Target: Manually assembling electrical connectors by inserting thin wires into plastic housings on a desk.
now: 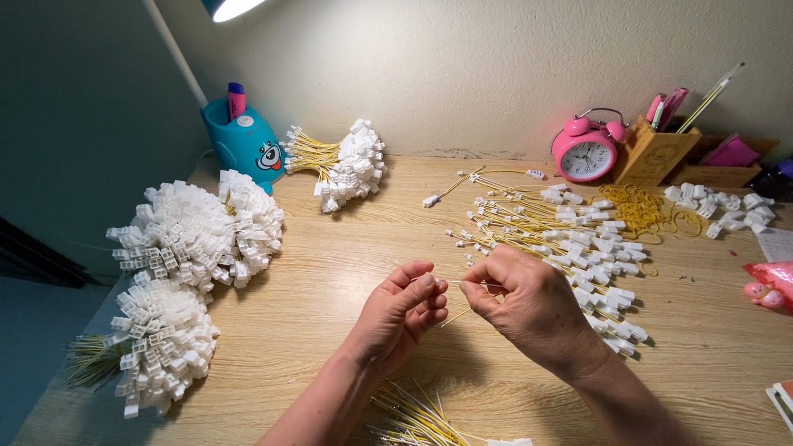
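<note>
Thin yellow wire (462,312), pinched between fingers (425,285)

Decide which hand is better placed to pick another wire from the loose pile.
Probably the right hand: it lies against the loose pile of yellow wires. The left hand sits farther away, pinching the thin wire both hold.

Both forearms are bare, with no sleeves visible. The left hand (402,310) and the right hand (520,301) wear no gloves, rings or watch. Fingernails are short and unpainted.
</note>
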